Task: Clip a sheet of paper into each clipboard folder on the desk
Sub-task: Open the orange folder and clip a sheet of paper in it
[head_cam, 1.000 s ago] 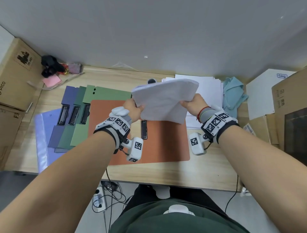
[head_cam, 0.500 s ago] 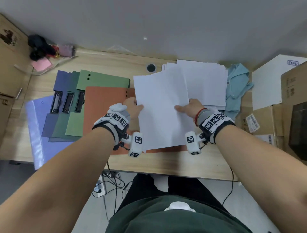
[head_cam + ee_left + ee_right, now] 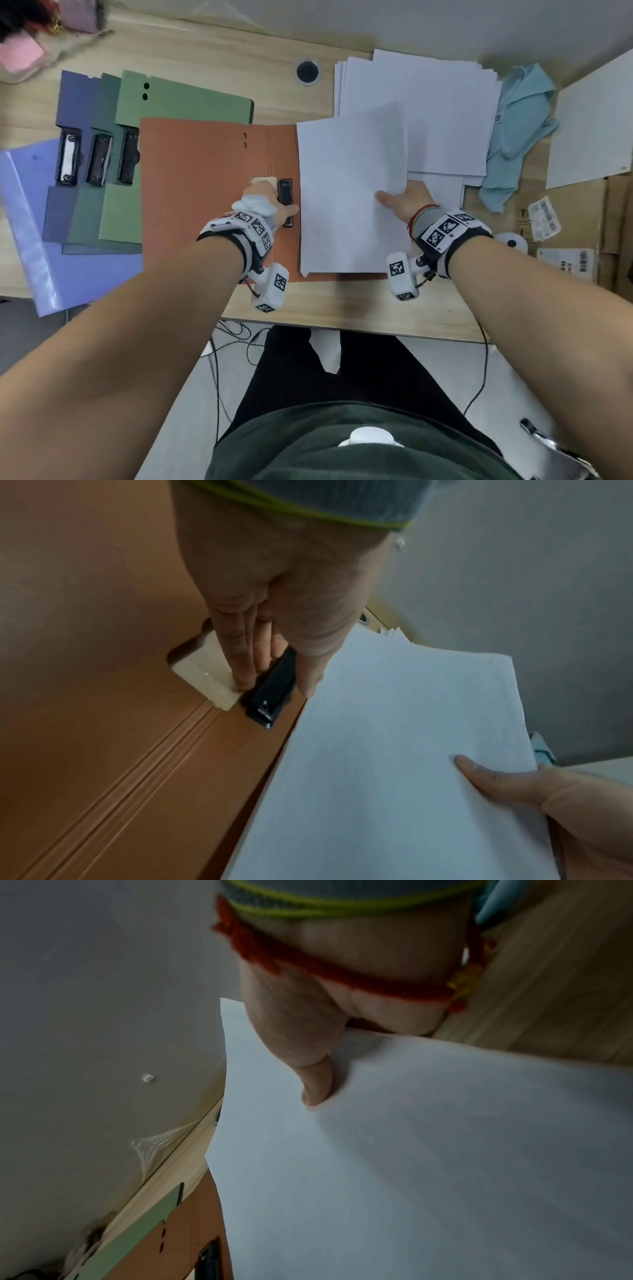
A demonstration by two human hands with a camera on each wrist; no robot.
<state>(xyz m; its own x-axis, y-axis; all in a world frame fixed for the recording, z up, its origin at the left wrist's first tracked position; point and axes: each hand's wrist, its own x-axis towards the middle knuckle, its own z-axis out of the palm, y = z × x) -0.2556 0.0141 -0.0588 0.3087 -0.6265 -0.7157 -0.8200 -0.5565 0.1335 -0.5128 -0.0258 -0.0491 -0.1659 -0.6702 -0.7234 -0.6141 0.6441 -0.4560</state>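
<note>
At centre frame of the head view, the left hand (image 3: 270, 205) rests on the black clip (image 3: 285, 197) of the orange clipboard folder (image 3: 205, 192), which lies open on the desk (image 3: 342, 308). In the left wrist view its fingers (image 3: 240, 653) lie straight beside the clip with the thumb on the clip's other side; whether the clip is lifted yet I cannot tell. The right hand (image 3: 407, 200) pinches the sheet of paper (image 3: 349, 195) at its right edge, thumb on top, the other fingers hidden beneath.

The sheet lies over the folder's right half, its left edge just beside the clip and not yet under it, so the clip sits to the left of the right hand's pinch, across the width of the page.

To do this step well, I judge the left hand should press the clip fully open and hold it while the right slides the sheet leftward, keeping its edge parallel to the spine, then release only once the edge is well under.

Toward the upper left of the frame, three more folders (image 3: 102, 154) lie fanned out; the paper stack (image 3: 438, 102) sits at upper right.
</note>
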